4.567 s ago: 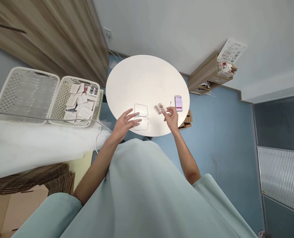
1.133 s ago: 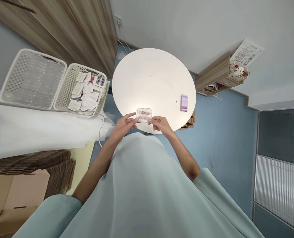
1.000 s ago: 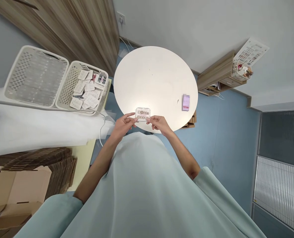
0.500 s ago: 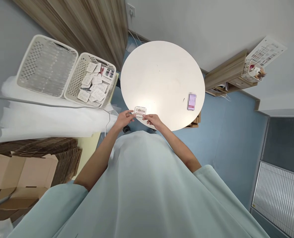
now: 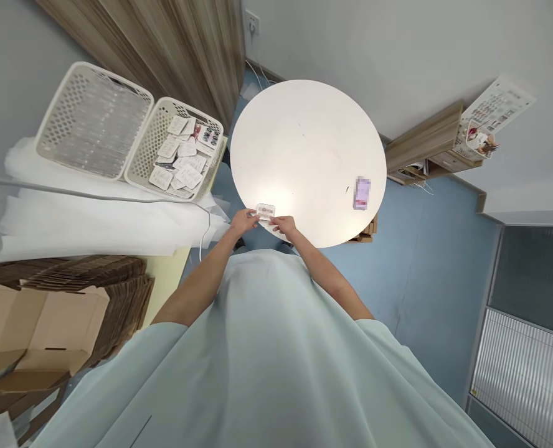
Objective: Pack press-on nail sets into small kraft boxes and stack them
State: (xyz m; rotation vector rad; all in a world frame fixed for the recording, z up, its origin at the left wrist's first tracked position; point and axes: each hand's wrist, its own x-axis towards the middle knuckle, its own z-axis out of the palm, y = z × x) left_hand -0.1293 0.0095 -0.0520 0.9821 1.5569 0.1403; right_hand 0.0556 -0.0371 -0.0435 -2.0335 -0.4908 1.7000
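A small clear case (image 5: 265, 211) with rows of pinkish pieces inside lies at the near edge of the round white table (image 5: 314, 137). My left hand (image 5: 244, 221) pinches its left side between thumb and fingers. At the case's lower right corner, my right hand (image 5: 284, 225) grips it with thumb and forefinger, the other fingers curled below. What exactly the pieces are is too small to make out.
A pink and purple blurred item (image 5: 362, 193) lies on the table's right side. To the left stand a basket of clear flat cases (image 5: 141, 102) and a basket of white cards (image 5: 162, 106). Folded cardboard boxes (image 5: 71, 320) are stacked at lower left.
Both hands still hold the case at the table edge. My left fingers have closed in more on its left side. The whole view has shifted slightly.
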